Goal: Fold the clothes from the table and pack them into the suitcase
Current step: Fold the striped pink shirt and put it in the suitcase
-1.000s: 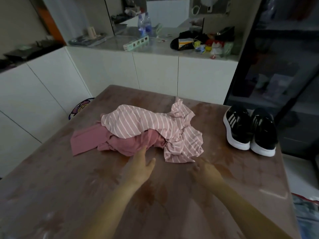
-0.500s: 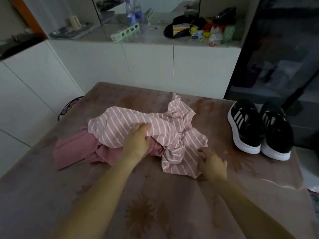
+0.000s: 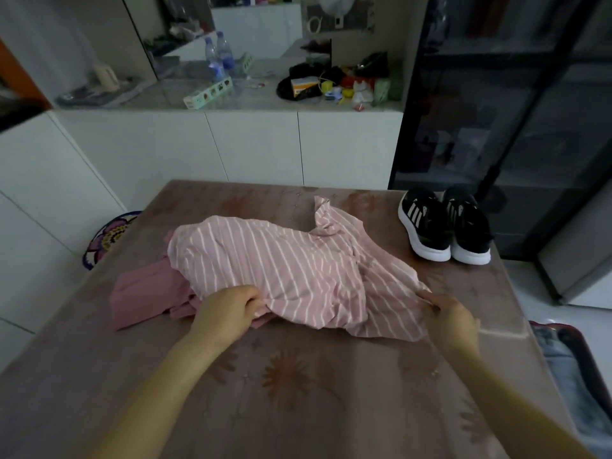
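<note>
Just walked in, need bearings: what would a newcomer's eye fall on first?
A pink striped shirt lies heaped in the middle of the table, its near edge gripped by the left hand and pinched by the right hand. A plain pink garment pokes out under its left side, and black sneakers stand at the table's far right corner.

Place: home, lived-in room.
Evidence: behind table (image 3: 298,392), white cabinets (image 3: 251,144), cluttered counter (image 3: 258,94), water bottles (image 3: 218,61).
</note>
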